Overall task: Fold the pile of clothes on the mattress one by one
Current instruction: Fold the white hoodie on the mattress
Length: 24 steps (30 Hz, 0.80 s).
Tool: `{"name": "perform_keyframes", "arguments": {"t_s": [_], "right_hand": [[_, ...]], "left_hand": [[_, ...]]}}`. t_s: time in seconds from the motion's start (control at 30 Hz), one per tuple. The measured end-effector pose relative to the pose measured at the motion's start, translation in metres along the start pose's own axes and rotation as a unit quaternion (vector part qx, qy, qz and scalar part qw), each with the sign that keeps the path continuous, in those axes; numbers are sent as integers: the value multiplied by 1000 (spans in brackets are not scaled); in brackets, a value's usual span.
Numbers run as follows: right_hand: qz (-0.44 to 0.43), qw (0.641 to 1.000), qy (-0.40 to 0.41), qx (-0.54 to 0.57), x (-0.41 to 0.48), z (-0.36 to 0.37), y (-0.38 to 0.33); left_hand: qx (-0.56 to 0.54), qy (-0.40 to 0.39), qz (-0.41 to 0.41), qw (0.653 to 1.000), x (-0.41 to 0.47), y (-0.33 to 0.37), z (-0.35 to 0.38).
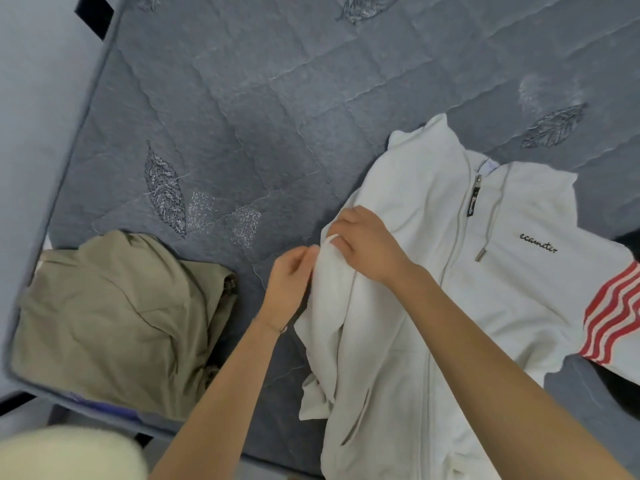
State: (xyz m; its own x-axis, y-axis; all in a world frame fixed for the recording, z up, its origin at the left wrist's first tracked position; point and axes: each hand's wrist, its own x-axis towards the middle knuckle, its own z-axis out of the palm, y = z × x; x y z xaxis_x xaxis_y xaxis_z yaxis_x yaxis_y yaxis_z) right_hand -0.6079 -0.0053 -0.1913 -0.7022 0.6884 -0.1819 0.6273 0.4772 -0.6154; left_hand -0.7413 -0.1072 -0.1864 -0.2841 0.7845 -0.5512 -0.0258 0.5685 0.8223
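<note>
A white zip hoodie [467, 271] lies spread on a grey quilted mattress [242, 98]. The left hand [291, 282] pinches the edge of its bunched sleeve, and the right hand [367, 244] grips the same fold just beside it. A folded khaki garment [117, 320] sits near the mattress corner. A red-striped cloth [613, 317] touches the hoodie's right side.

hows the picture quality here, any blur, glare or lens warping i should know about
Head view: the wide-angle lens bows the left edge of the grey quilted mattress; the light is soft and even, with no glare; a cream blob at bottom left is out of focus; the black lettering on the white zip hoodie reads clearly.
</note>
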Motion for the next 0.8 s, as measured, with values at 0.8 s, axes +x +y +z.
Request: {"name": "perform_keyframes", "arguments": {"t_s": [0.8], "right_hand": [[200,964,52,165,38,-3,-23]], "left_hand": [[274,156,50,948,32,52,-93]]}}
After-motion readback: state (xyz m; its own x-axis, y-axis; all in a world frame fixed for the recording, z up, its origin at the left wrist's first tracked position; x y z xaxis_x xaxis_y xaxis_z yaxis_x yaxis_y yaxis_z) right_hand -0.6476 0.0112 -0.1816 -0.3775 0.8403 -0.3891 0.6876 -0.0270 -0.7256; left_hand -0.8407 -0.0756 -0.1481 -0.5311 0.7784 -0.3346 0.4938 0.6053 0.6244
